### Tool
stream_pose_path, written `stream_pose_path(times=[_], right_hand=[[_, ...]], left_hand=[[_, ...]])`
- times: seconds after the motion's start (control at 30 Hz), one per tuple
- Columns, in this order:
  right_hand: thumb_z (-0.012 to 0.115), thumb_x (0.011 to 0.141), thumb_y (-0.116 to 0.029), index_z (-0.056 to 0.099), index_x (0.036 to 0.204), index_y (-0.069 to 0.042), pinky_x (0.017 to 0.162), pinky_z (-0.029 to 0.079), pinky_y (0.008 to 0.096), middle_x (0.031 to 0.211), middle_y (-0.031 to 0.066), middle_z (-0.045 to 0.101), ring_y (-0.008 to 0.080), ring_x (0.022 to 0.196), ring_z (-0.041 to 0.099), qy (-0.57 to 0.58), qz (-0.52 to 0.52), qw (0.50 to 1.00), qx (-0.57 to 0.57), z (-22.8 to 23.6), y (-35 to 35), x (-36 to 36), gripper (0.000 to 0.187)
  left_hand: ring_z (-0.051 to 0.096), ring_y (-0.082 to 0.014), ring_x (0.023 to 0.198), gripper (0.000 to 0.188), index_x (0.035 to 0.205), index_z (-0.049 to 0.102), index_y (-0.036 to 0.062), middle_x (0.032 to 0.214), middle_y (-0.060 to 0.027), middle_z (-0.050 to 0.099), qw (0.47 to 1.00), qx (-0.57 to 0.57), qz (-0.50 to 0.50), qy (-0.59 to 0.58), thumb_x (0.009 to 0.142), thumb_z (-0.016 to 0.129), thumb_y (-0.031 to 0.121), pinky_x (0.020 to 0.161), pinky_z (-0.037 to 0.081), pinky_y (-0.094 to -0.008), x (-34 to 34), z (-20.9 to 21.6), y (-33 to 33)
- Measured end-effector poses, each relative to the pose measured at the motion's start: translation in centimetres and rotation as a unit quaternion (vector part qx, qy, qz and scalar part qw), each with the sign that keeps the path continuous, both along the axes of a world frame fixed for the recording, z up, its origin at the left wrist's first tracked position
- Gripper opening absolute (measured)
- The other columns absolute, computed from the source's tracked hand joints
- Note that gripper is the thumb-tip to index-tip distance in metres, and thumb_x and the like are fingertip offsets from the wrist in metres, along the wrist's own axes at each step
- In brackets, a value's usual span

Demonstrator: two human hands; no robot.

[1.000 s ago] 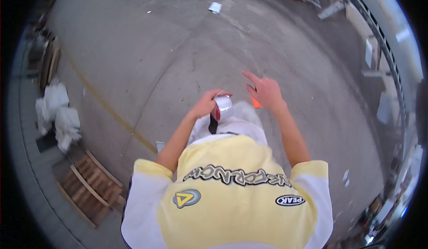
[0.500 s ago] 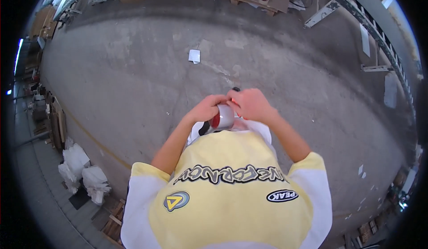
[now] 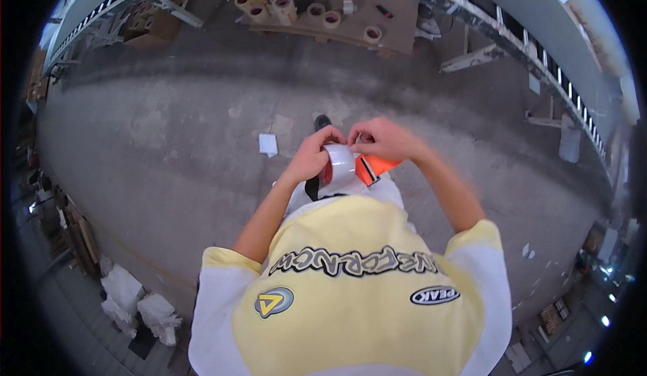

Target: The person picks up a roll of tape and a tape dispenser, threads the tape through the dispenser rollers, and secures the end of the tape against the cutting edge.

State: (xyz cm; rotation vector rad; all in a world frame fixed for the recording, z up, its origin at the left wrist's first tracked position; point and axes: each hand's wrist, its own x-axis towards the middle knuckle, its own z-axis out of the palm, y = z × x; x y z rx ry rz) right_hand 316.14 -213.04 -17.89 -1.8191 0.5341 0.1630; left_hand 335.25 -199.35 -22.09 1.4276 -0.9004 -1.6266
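In the head view, a glossy, cylindrical tape roll [image 3: 343, 161] sits just right of the left hand [image 3: 311, 156], whose curled fingers hold its side. An angular orange piece [image 3: 382, 166] with a straight, seemingly metal edge lies under the right hand [image 3: 383, 139]; its bent fingertips near the roll are too small to tell whether they grip film.

scuffed grey concrete floor [image 3: 168, 180] is stretching everywhere, creased white paper sheet [image 3: 268, 145] is just lying there, white plastic-looking bundles [image 3: 124, 290] are slumping lower left, flat brown board [image 3: 403, 31] is carrying round tan tape rolls [image 3: 287, 19] plus a skinny red-and-black tool [image 3: 383, 11]
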Motion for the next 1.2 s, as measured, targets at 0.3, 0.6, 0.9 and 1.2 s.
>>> stream_pose_path(times=[0.3, 0.6, 0.9, 1.2], right_hand=[[0.076, 0.085, -0.029, 0.066, 0.089, -0.002, 0.060, 0.042, 0.0290, 0.071, 0.0002, 0.060, 0.0082, 0.068, 0.052, 0.101, -0.059, 0.981, 0.154, -7.0, -15.4, 2.4, 0.029], [0.075, 0.083, -0.025, 0.070, 0.113, -0.007, 0.069, 0.050, 0.0287, 0.085, 0.0072, 0.071, 0.0121, 0.076, 0.064, 0.127, -0.032, 0.986, 0.102, -18.6, -25.2, 8.0, 0.036], [0.075, 0.089, -0.020, 0.062, 0.121, 0.003, 0.062, 0.046, 0.0242, 0.074, 0.0007, 0.068, 0.0040, 0.067, 0.058, 0.265, -0.105, 0.910, 0.301, -24.3, -25.0, 11.9, 0.041], [0.066, 0.096, -0.019, 0.064, 0.120, 0.001, 0.072, 0.051, 0.0254, 0.098, 0.0052, 0.071, 0.0089, 0.083, 0.064, 0.208, -0.348, 0.876, 0.262, -34.1, -28.7, 13.0, 0.031]], left_hand=[[0.065, -0.0350, 0.091, 0.034, 0.109, 0.056, 0.0023, 0.096, -0.0182, 0.067, 0.995, -0.010, -0.036, -0.095, 0.076, 0.048, -0.003, 0.084, 0.051, -0.0375, 2.1, 0.4, -16.3], [0.065, -0.0274, 0.102, 0.039, 0.103, 0.059, 0.0011, 0.104, -0.0148, 0.068, 0.981, 0.057, 0.145, -0.118, 0.071, 0.040, -0.010, 0.093, 0.048, -0.0341, 4.4, -13.6, -22.9], [0.064, -0.0238, 0.108, 0.044, 0.110, 0.062, 0.0006, 0.113, -0.0148, 0.068, 0.951, 0.125, 0.282, -0.031, 0.073, 0.044, -0.012, 0.096, 0.049, -0.0329, 7.5, -22.5, -26.1], [0.066, -0.0244, 0.101, 0.048, 0.132, 0.052, 0.0070, 0.120, -0.0133, 0.064, 0.929, 0.169, 0.315, -0.092, 0.086, 0.065, 0.009, 0.091, 0.052, -0.0374, 7.3, -34.1, -22.6]])
